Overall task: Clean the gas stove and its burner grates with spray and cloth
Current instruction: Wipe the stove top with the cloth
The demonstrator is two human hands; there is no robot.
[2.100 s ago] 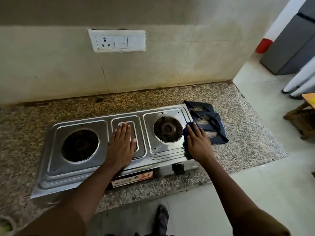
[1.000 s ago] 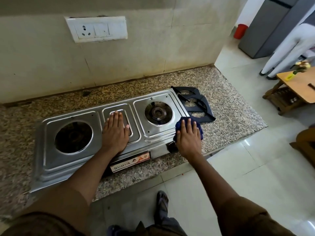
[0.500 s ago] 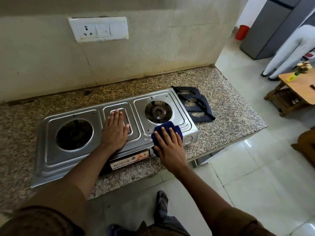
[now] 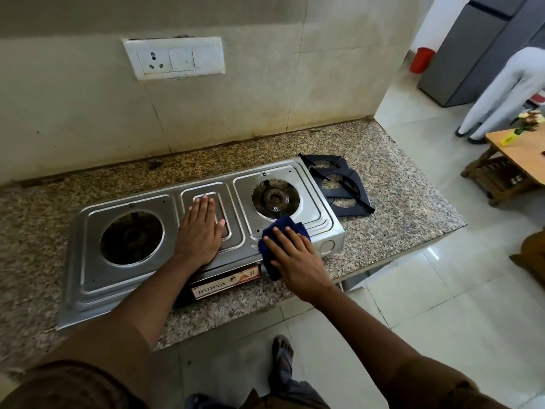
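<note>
A steel two-burner gas stove [image 4: 94, 270] lies on the granite counter [image 4: 398, 202], both burners bare. My left hand [image 4: 200, 231] rests flat, fingers straight, on the stove's middle panel. My right hand [image 4: 292, 255] presses a dark blue cloth [image 4: 283, 227] with spread straight fingers onto the stove's front right edge, below the right burner [image 4: 275, 197]. Two black burner grates [image 4: 339, 184] lie stacked on the counter just right of the stove. No spray bottle is in view.
A switch and socket plate [image 4: 174, 57] is on the tiled wall behind. The counter ends at right over a tiled floor. A wooden low table [image 4: 513, 163], a grey fridge [image 4: 477, 45] and a red bin [image 4: 421, 59] stand at far right. My foot [image 4: 281, 354] is below.
My right hand has slid the blue cloth from the stove's right end leftwards along the front edge, then slightly back up onto the top. My left hand stayed put.
</note>
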